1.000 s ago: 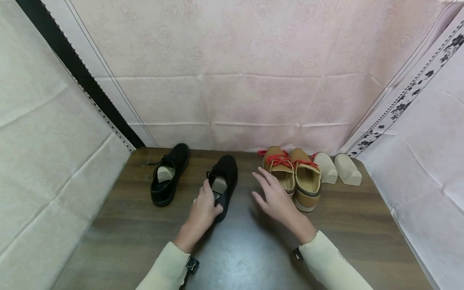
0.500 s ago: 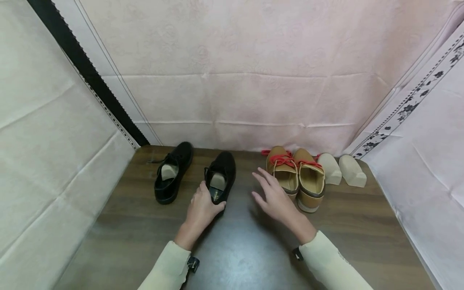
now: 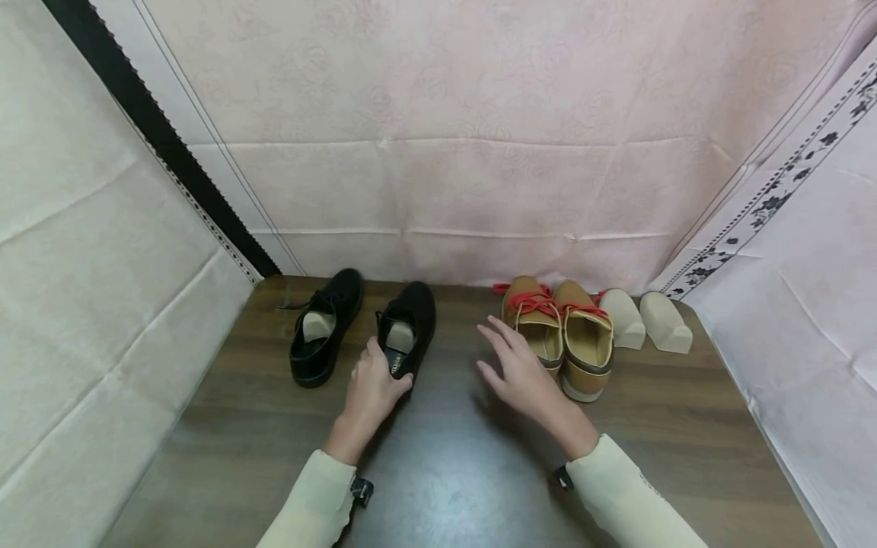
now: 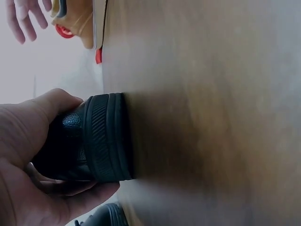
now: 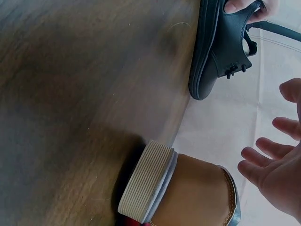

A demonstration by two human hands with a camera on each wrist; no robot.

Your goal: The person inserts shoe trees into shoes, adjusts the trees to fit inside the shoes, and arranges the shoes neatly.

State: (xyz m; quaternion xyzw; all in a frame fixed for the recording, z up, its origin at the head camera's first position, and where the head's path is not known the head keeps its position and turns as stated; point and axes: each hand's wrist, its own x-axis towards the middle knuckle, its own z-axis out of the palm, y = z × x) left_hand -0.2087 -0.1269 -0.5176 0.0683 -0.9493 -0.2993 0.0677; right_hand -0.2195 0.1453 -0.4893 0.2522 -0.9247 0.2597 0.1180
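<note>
My left hand [image 3: 370, 388] grips the heel of a black lace-up shoe [image 3: 418, 308], thumb on one side and fingers on the other. In the left wrist view the heel's ribbed sole edge [image 4: 101, 136] faces the camera, close to the wooden surface. A cream shoe insert [image 3: 400, 337] sits inside this shoe. To its left stands the matching black shoe [image 3: 348, 291], also with a cream insert [image 3: 318, 326]. My right hand [image 3: 522, 377] hovers with spread fingers, holding nothing, beside a pair of tan shoes [image 3: 584, 371] with red laces [image 3: 534, 303].
Two cream shoe inserts [image 3: 666, 323] stand right of the tan shoes, near the back edge. Behind the brown wooden surface [image 3: 452, 472] rises a pale patterned cloth wall [image 3: 438, 190], with white cloth sides left [image 3: 103, 304] and right [image 3: 808, 304].
My left hand has moved the gripped black shoe left and slightly back, straightening it and bringing it nearer its mate. The right hand has stayed in place. The head view shifted slightly.
</note>
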